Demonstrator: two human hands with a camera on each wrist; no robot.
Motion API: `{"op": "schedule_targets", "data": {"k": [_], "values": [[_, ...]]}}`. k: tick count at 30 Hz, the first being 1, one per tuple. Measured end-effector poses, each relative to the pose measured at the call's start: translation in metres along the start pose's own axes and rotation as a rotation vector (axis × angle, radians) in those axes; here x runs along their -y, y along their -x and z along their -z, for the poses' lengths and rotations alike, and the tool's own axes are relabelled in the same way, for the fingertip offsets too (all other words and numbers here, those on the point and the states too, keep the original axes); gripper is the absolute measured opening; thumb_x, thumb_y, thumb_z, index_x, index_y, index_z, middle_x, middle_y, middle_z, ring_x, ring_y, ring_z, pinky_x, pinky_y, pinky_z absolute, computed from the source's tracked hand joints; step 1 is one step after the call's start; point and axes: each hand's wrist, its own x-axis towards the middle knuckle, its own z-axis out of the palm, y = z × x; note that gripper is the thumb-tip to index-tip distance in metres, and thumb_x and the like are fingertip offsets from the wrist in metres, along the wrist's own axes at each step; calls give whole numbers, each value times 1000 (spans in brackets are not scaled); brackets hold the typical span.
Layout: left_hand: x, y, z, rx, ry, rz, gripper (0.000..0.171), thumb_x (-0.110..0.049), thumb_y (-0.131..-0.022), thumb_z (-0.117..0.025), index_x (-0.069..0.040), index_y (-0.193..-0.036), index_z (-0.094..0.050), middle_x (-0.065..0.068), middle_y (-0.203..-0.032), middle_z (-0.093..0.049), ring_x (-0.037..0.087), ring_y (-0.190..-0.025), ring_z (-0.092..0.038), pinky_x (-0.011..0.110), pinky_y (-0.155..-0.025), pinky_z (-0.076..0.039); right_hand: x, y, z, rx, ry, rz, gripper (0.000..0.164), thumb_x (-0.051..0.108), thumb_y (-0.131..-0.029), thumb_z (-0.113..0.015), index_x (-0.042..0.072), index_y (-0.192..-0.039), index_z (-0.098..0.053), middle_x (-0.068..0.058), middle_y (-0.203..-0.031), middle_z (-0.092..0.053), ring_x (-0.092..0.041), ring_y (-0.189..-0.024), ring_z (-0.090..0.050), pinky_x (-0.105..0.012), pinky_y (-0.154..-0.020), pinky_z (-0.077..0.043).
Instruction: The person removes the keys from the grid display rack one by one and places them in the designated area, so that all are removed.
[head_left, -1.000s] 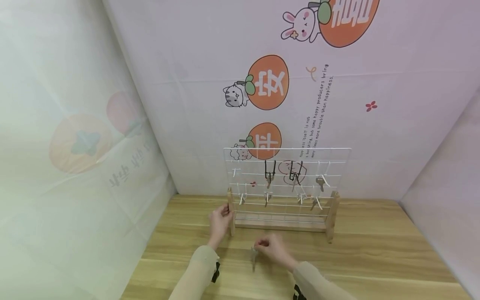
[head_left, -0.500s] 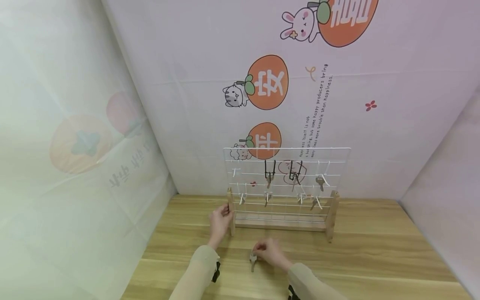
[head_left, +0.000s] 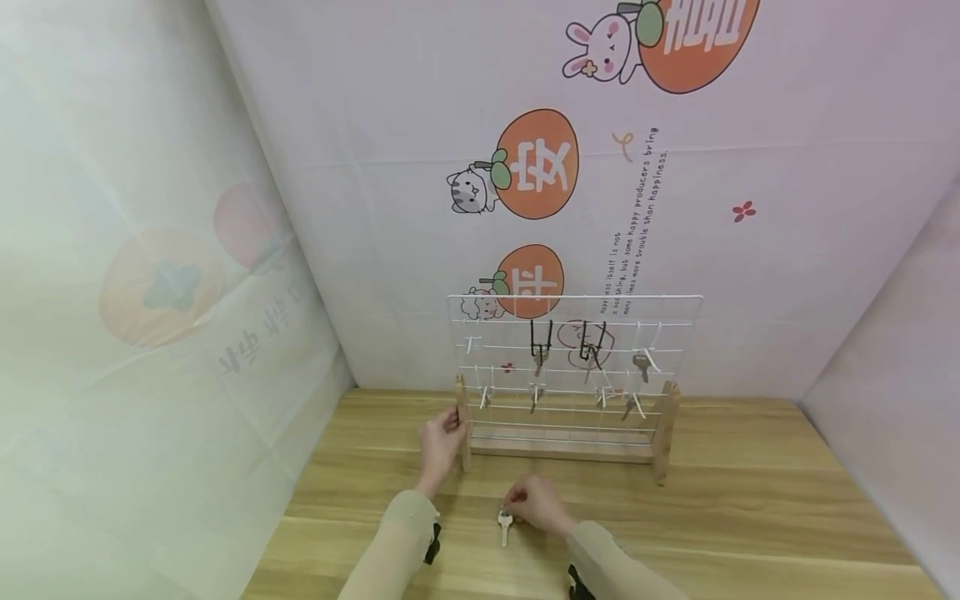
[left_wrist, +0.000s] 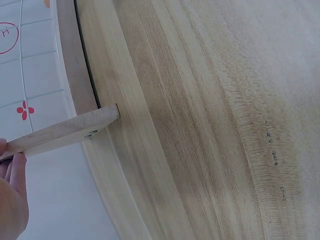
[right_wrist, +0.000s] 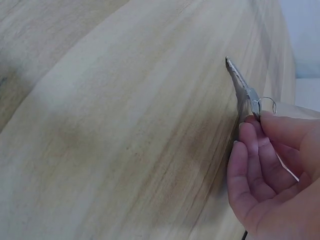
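Note:
Between thumb and fingertips my right hand [head_left: 538,504] pinches a silver key [head_left: 505,527] by its head, low over the table in front of the rack. In the right wrist view a thin metal ring [right_wrist: 274,103] loops from the key's head, and the blade points away from the hand. My left hand [head_left: 440,446] grips the left wooden upright [head_left: 462,433] of a white wire rack [head_left: 576,297]. Thumb and fingers lie on either side of that upright [left_wrist: 70,127] in the left wrist view, partly cut off by the frame's edge.
Black hooks [head_left: 540,337] and white hooks [head_left: 636,404] sit on the wire grid, several with keys [head_left: 641,367] hanging from them. A white hook [head_left: 470,343] at upper left shows no key. The wood-grain table [head_left: 750,517] meets a printed cloth wall [head_left: 390,250] behind.
My right hand has shifted slightly left and toward me. The key has turned from edge-on to showing its flat face. My left hand stays on the upright.

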Motion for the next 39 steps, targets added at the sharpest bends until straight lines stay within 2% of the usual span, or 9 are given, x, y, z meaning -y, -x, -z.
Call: {"op": "schedule_targets", "data": {"k": [7,12,16,19,21,26,30,39], "values": [[0,0,-1,2,-4,-4,27,7,-85,-70,10,-112,-67,29,-109,-71,39,-99,-73,31,-82,-65,1,0,0,-4,9,-9,4,-2,-84,-71,-6,-85,-72,-12,-77,-72,-20,-64,-66,-10,-48,-47],[1,1,-1,-23,-10,-75,27,10,-83,-69,11,-110,-67,31,-105,-71,39,-94,-74,31,-79,-66,-1,0,0,-5,10,-1,4,-1,-84,-71,-5,-84,-72,-11,-76,-72,-19,-62,-65,-11,-48,-47],[4,1,-3,-53,-31,-140,27,13,-80,-69,13,-106,-66,32,-100,-71,38,-88,-75,27,-74,-66,-4,-1,-1,-13,14,15,5,-1,-83,-71,-5,-82,-72,-8,-73,-72,-11,-60,-62,-14,-48,-49],[4,1,-3,-43,-28,-115,27,12,-81,-69,13,-108,-66,32,-102,-71,39,-90,-74,30,-76,-66,-5,0,-1,-31,47,55,5,0,-83,-70,-4,-80,-72,-3,-71,-71,-3,-58,-57,-14,-47,-49],[3,1,-2,-31,-24,-76,27,10,-83,-69,12,-109,-67,32,-105,-71,41,-94,-73,32,-79,-66,-5,0,-1,-40,66,66,6,2,-83,-71,-3,-80,-72,-2,-70,-71,-1,-58,-55,-14,-48,-49],[1,1,-2,-16,-34,-31,27,9,-84,-70,11,-110,-67,30,-106,-71,40,-95,-74,32,-80,-66,-3,-1,-3,-40,87,-10,3,1,-80,-74,-1,-81,-72,-6,-74,-71,-3,-62,-54,-13,-50,-47],[1,0,-2,-23,-28,-10,26,7,-84,-70,11,-110,-67,29,-106,-72,39,-96,-74,32,-81,-66,0,-1,-3,-50,95,-25,5,-4,-79,-72,0,-80,-72,-8,-73,-71,-5,-60,-55,-12,-49,-46],[2,0,-2,-36,-17,-38,27,9,-83,-70,12,-110,-67,31,-106,-71,40,-95,-74,33,-80,-66,3,0,-4,-55,105,-37,5,-6,-78,-71,-2,-79,-72,-8,-72,-70,-6,-60,-54,-12,-49,-45]]}}
